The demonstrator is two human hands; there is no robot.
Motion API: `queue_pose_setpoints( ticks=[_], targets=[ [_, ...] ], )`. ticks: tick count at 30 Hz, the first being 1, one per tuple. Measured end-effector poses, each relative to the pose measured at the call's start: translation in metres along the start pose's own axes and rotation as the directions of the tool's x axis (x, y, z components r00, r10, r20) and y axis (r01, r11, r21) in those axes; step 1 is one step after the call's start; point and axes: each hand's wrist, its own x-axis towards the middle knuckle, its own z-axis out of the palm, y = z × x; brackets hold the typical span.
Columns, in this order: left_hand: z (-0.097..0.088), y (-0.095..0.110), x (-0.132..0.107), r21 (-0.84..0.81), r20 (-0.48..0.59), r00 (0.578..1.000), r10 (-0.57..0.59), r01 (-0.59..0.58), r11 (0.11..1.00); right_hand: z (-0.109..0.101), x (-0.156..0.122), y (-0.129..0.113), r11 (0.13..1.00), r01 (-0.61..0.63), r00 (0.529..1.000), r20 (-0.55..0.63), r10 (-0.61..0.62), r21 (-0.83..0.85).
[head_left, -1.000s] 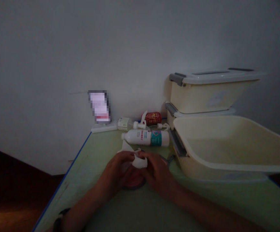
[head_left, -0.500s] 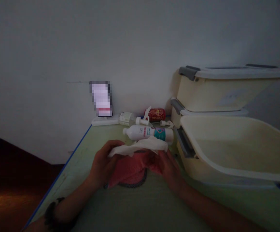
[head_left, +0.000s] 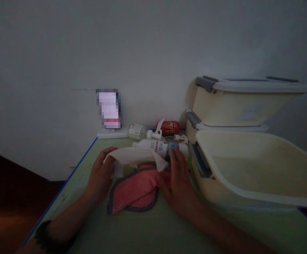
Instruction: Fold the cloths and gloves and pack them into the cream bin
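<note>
My left hand [head_left: 100, 178] is closed on the left end of a thin white tissue [head_left: 133, 155], which stretches rightward above the table with its right corner drooping. My right hand [head_left: 181, 187] is open, thumb and fingers apart. Its thumb is over the right part of a crumpled pink cloth [head_left: 134, 190] with a dark checked border. In the view its fingertips overlap a white bottle [head_left: 158, 145] with a teal label, lying on its side; whether they touch it I cannot tell.
Behind lie a clear pump bottle [head_left: 137, 131], a red can [head_left: 170, 127] and a white nozzle [head_left: 180, 137]. A phone [head_left: 109, 109] with a blurred screen leans on the wall. To the right, an open cream bin [head_left: 209, 190] stands before stacked lidded bins [head_left: 238, 106] on the green table [head_left: 132, 233].
My right hand has let go of the tissue's right end, which now hangs loose, and its fingers have spread. My left hand has shifted a little left with the tissue.
</note>
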Motion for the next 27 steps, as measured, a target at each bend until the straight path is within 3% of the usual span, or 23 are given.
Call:
queue_pose_setpoints(
  ticks=[5, 8, 10, 12, 15, 17, 18, 21, 24, 27],
  targets=[
    [-0.001, -0.001, -0.001, 0.103, 0.034, 0.999, 0.032, -0.036, 0.994, 0.0, 0.004, 0.007, 0.969, 0.05, 0.991, 0.134, -0.017, -0.242],
    [-0.002, 0.0, -0.003, 0.183, 0.108, 0.993, 0.051, -0.071, 0.981, -0.004, 0.006, 0.003, 0.964, 0.1, 0.977, 0.207, -0.048, -0.248],
    [-0.003, 0.0, -0.005, 0.267, 0.194, 0.974, 0.118, -0.168, 0.949, -0.005, 0.007, 0.0, 0.97, 0.127, 0.966, 0.248, -0.073, -0.208],
    [-0.004, -0.003, -0.006, 0.339, 0.3, 0.927, 0.224, -0.322, 0.884, -0.004, 0.006, -0.004, 0.976, 0.165, 0.952, 0.282, -0.121, -0.139],
    [-0.005, -0.009, -0.009, 0.347, 0.473, 0.795, 0.381, -0.565, 0.748, 0.0, 0.006, -0.009, 0.978, 0.207, 0.945, 0.265, -0.194, -0.023],
    [-0.006, -0.012, -0.011, 0.348, 0.531, 0.731, 0.429, -0.65, 0.675, 0.002, 0.007, -0.011, 0.977, 0.211, 0.957, 0.194, -0.214, 0.034],
    [-0.006, -0.013, -0.012, 0.366, 0.53, 0.724, 0.441, -0.665, 0.651, 0.002, 0.007, -0.011, 0.975, 0.214, 0.964, 0.145, -0.221, 0.059],
    [-0.007, -0.009, -0.014, 0.441, 0.448, 0.768, 0.458, -0.635, 0.634, 0.0, 0.007, -0.01, 0.96, 0.233, 0.972, -0.025, -0.232, 0.157],
    [-0.008, -0.003, -0.012, 0.498, 0.349, 0.838, 0.419, -0.545, 0.675, -0.004, 0.007, -0.009, 0.938, 0.237, 0.964, -0.177, -0.196, 0.253],
    [-0.009, 0.001, -0.007, 0.537, 0.254, 0.903, 0.345, -0.429, 0.726, -0.007, 0.006, -0.009, 0.933, 0.236, 0.956, -0.234, -0.175, 0.27]
  ],
)
